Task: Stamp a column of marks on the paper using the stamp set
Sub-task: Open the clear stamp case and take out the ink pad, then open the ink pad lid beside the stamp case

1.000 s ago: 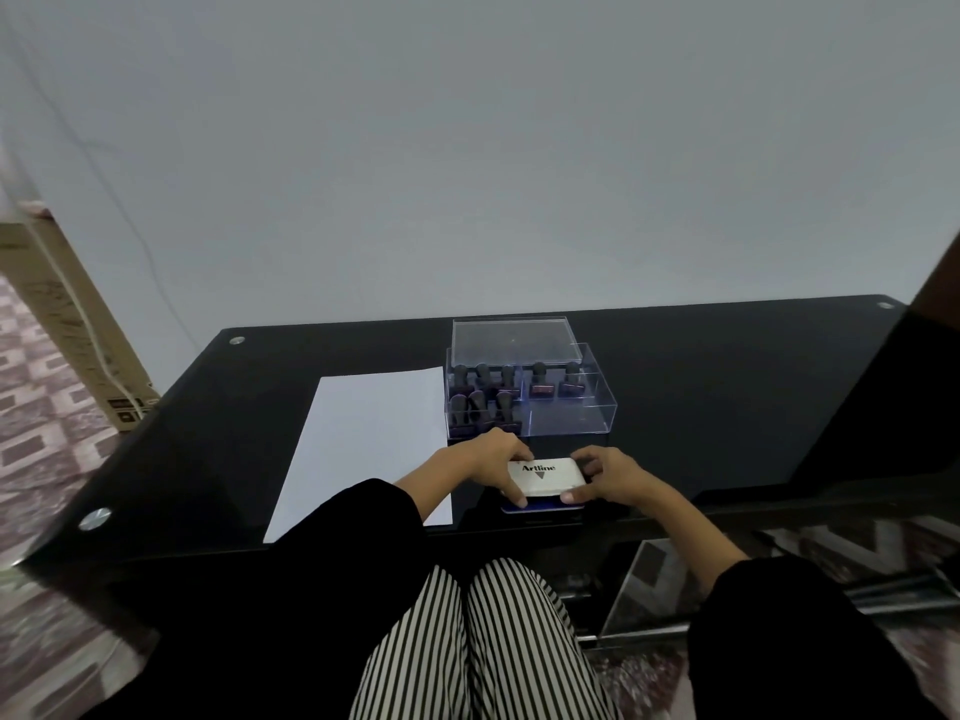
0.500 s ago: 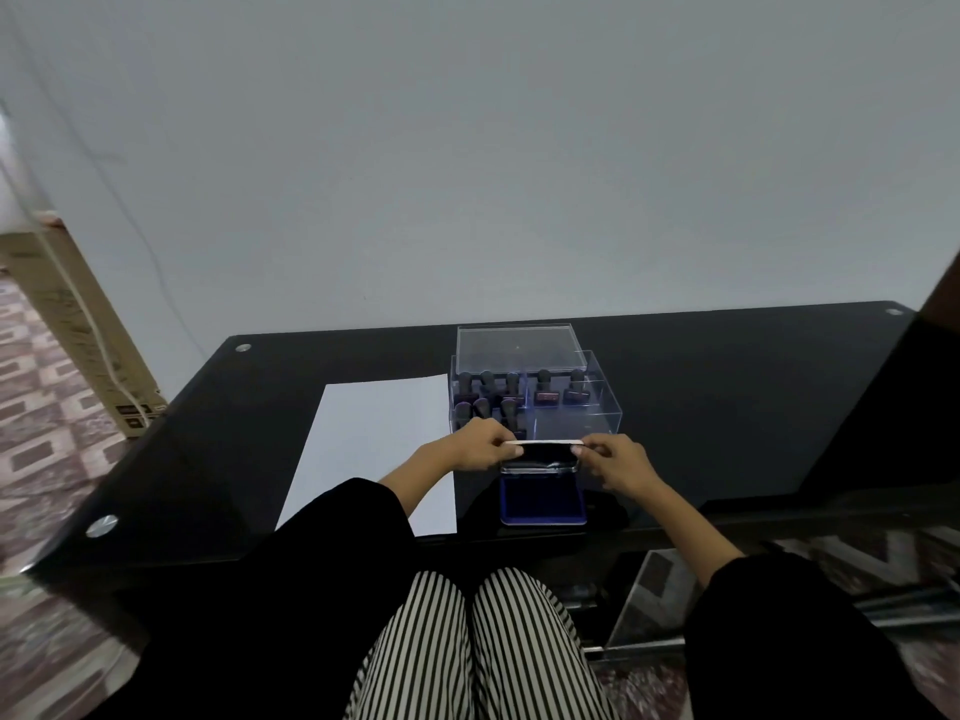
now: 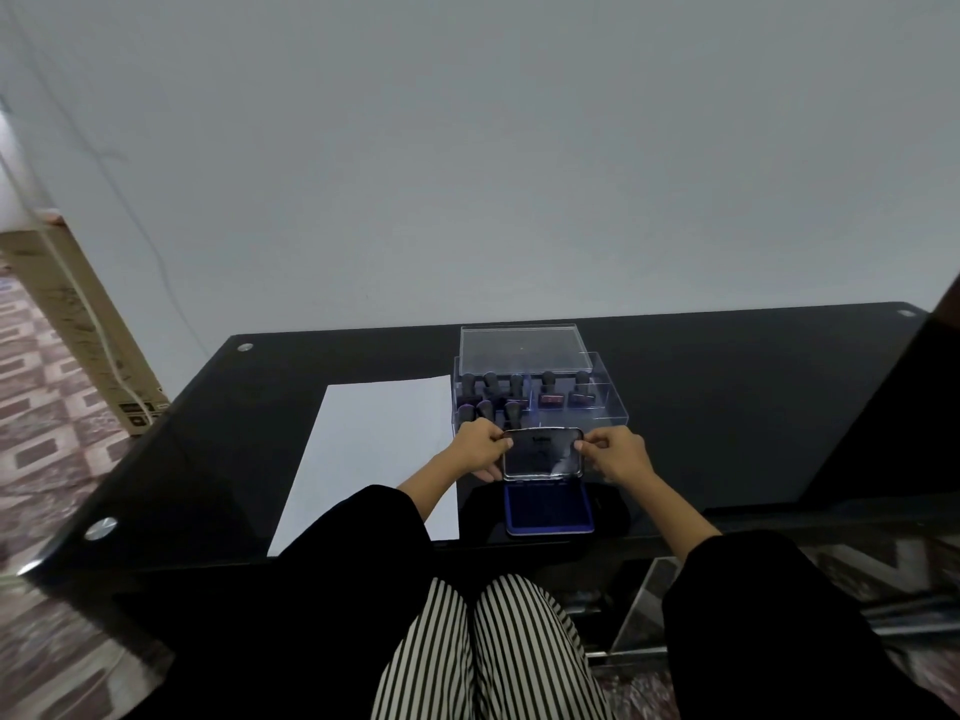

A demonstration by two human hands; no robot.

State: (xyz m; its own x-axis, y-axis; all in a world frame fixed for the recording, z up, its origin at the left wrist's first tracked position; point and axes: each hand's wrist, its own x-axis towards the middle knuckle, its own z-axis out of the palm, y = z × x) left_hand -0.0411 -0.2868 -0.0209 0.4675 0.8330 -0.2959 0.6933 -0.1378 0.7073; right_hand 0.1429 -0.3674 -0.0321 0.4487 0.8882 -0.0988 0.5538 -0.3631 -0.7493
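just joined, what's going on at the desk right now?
A seated person holds the blue ink pad open: the left hand and right hand each pinch a side of its lid, which is tilted up over the inked surface. The paper to the left shows no marks, and the stamps sit in their clear box behind, none picked up.

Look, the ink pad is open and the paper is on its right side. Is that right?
Not quite. The head view shows the paper lying left of the ink pad, not right. The pad is open; left hand and right hand hold its lid up.
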